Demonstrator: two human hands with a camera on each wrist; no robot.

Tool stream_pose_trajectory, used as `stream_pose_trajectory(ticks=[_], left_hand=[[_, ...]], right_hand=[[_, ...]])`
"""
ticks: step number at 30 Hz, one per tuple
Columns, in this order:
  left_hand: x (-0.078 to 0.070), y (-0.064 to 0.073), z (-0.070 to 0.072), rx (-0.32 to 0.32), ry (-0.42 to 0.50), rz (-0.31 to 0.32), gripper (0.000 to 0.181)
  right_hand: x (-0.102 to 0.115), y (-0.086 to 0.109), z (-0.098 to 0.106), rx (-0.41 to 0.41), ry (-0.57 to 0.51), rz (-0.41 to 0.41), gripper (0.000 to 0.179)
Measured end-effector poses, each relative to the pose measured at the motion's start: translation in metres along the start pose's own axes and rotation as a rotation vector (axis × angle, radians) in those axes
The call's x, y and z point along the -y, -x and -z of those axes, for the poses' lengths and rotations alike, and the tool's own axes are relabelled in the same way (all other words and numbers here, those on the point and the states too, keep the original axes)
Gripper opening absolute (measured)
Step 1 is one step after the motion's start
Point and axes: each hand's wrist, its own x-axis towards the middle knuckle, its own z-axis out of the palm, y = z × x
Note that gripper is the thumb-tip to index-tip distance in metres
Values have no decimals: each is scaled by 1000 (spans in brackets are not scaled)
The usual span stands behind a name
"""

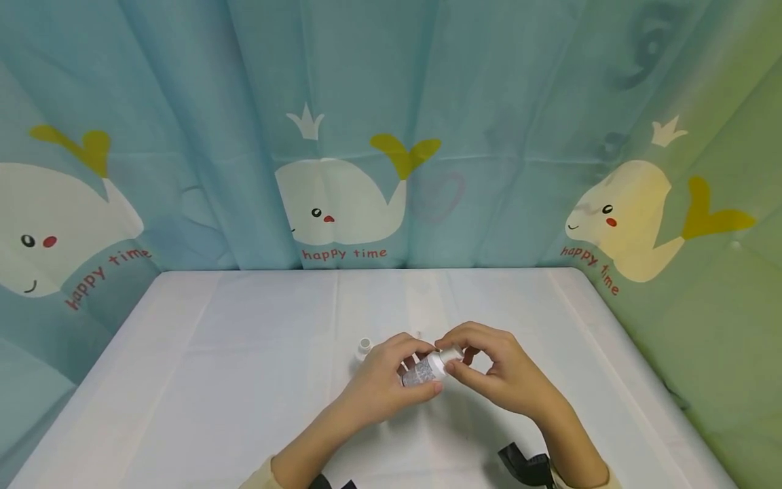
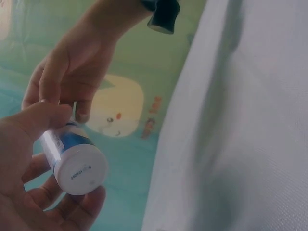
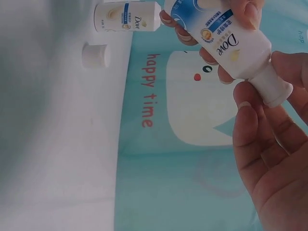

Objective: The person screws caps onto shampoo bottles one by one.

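White cloth (image 1: 256, 380), cylindrical plastic bottle (image 1: 423, 371) in hands (image 1: 510, 370)

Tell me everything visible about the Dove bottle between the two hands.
The Dove bottle looks like white plastic, printed with blue bands and dark lettering, with a round base bearing small print and a white cap at its neck. It is held tilted above the white table. The left hand grips its body; the right hand pinches the cap.

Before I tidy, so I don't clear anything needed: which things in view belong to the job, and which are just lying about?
Job:
- Dove bottle in the left hand
- its cap, in the right hand
- probably the standing bottle and loose cap

Just about:
- black wrist strap
- whale-print curtain
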Motion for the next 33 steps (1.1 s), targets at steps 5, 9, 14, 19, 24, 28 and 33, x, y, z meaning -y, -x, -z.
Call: stream_pose_trajectory(ticks=[5,9,14,19,24,28,33], left_hand=[[-1,1,0,2,-2,12,39],[-2,1,0,6,-4,13,38],[-2,2,0,7,-3,6,38],[-3,2,0,-2,-6,-2,38],[-3,2,1,1,-11,-4,37],[-3,2,1,1,-12,-4,37],[-4,1,2,1,-9,1,36]], right_hand=[[0,1,-1,-10,4,2,32],[-1,2,-1,-18,1,13,32],[-1,1,-1,-26,-1,27,33],[-1,0,-2,-32,-2,38,33],[-1,-1,-3,-46,-6,46,33],[-2,-1,-4,-60,-20,59,33],[-3,-2,-4,-62,-31,67,34]])
